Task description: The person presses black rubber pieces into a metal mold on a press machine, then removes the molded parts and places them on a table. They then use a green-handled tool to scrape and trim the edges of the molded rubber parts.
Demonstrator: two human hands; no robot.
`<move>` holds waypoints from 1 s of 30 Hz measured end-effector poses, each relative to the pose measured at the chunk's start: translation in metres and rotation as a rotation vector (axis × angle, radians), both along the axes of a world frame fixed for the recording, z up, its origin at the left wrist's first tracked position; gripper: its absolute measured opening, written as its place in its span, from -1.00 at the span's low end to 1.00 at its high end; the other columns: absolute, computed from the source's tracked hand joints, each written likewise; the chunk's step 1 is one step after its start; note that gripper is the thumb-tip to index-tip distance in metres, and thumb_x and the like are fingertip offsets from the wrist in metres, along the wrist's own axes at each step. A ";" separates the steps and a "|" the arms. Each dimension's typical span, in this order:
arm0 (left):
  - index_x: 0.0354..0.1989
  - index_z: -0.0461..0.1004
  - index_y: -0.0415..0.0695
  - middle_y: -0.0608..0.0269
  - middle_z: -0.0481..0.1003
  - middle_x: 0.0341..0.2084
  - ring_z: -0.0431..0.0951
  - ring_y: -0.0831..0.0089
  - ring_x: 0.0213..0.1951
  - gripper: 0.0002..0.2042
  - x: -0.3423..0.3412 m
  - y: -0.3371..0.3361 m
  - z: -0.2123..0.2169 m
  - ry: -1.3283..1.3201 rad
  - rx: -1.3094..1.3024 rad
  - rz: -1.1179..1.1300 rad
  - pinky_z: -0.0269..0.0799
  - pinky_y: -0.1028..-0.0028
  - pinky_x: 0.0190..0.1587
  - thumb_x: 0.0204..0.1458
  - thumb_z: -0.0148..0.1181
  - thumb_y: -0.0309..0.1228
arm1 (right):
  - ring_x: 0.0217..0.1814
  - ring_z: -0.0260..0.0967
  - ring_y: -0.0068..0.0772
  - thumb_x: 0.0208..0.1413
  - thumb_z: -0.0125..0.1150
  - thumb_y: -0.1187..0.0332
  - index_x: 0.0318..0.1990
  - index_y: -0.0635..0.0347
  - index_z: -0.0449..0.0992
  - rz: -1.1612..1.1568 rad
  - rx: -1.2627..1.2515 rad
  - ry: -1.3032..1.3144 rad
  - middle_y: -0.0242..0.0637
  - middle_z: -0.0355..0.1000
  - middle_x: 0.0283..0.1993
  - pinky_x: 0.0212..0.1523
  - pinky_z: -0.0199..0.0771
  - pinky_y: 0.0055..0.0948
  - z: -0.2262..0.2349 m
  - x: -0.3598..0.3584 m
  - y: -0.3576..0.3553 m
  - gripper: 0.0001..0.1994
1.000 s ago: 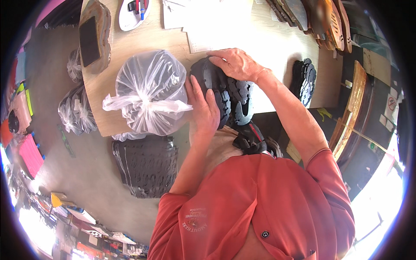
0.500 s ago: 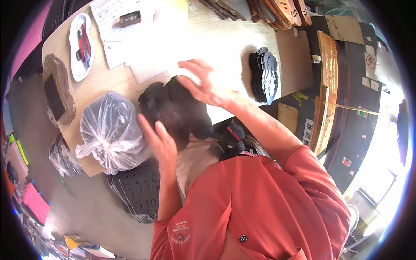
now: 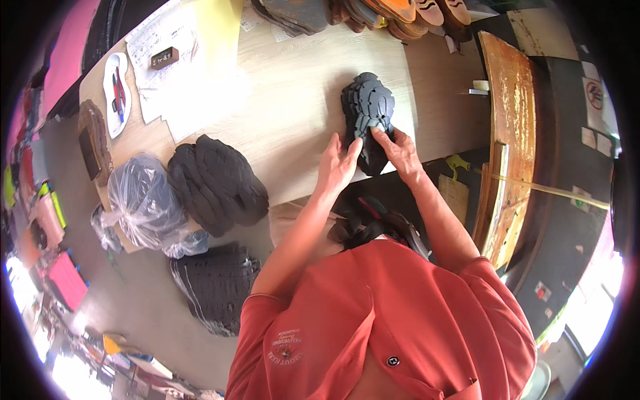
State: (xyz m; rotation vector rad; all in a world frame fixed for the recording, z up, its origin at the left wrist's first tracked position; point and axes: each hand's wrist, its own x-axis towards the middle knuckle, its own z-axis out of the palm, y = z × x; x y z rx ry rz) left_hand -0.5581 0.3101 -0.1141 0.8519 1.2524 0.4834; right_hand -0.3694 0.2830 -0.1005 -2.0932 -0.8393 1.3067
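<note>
A fanned stack of dark grey, sole-shaped pieces [image 3: 369,100] lies near the front right part of the table. My left hand [image 3: 339,163] holds the near end of this stack on its left side, with the thumb up against it. Opposite it, my right hand [image 3: 400,152] grips the right side, its thumb on top of the pieces. The undersides of the stack and some fingertips are hidden. Further left, a larger pile of similar black pieces [image 3: 217,183] rests at the table edge, untouched, beside a knotted clear plastic bag [image 3: 147,197] of dark contents.
Papers [image 3: 163,73] with a small dark block [image 3: 165,58] lie at the back left. A white sole-shaped tray [image 3: 115,100] holds pens. Brown and orange sole-shaped templates [image 3: 390,10] line the far edge. A worn wooden board [image 3: 510,113] stands to the right.
Both hands have left the black pile at the left and moved right to the smaller stack, now gripped between them. The black pile stays beside the bag. The head view has shifted.
</note>
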 end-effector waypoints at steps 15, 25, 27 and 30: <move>-0.05 0.54 -0.41 -0.18 0.60 0.01 0.68 0.12 -0.03 -0.32 0.064 -0.005 0.001 0.600 0.418 0.042 0.60 0.23 0.05 -0.07 0.64 -0.02 | 0.39 0.33 -0.22 0.35 0.19 -0.05 0.36 0.47 0.42 -0.323 0.142 0.600 0.01 0.45 0.34 0.46 0.21 -0.32 -0.044 0.010 -0.019 -0.29; 0.37 0.31 -0.23 -0.07 0.52 0.16 0.54 0.05 0.20 -0.10 0.025 0.014 0.025 0.463 0.624 -0.175 0.45 0.14 0.29 -0.16 0.64 -0.17 | 0.46 0.32 -0.21 0.31 0.37 -0.05 0.45 0.47 0.31 -0.010 0.140 0.338 -0.01 0.43 0.39 0.50 0.23 -0.20 -0.040 0.035 -0.030 -0.19; 0.37 0.31 -0.18 -0.08 0.47 0.16 0.45 -0.04 0.25 -0.12 0.010 0.021 0.039 0.492 0.816 -0.253 0.36 0.06 0.35 -0.17 0.63 -0.27 | 0.59 0.17 -0.09 0.14 0.54 -0.05 0.54 0.44 0.12 -0.087 0.241 0.260 0.11 0.22 0.54 0.57 0.17 -0.11 -0.016 0.054 -0.022 0.02; 0.37 0.30 -0.16 -0.06 0.47 0.16 0.44 -0.05 0.24 -0.14 -0.007 0.034 0.051 0.499 1.034 -0.363 0.33 0.06 0.37 -0.16 0.61 -0.33 | 0.68 0.01 0.00 -0.08 0.68 -0.13 0.61 0.36 -0.07 0.215 0.525 0.004 0.13 -0.01 0.65 0.58 0.19 -0.03 0.012 0.085 0.010 0.28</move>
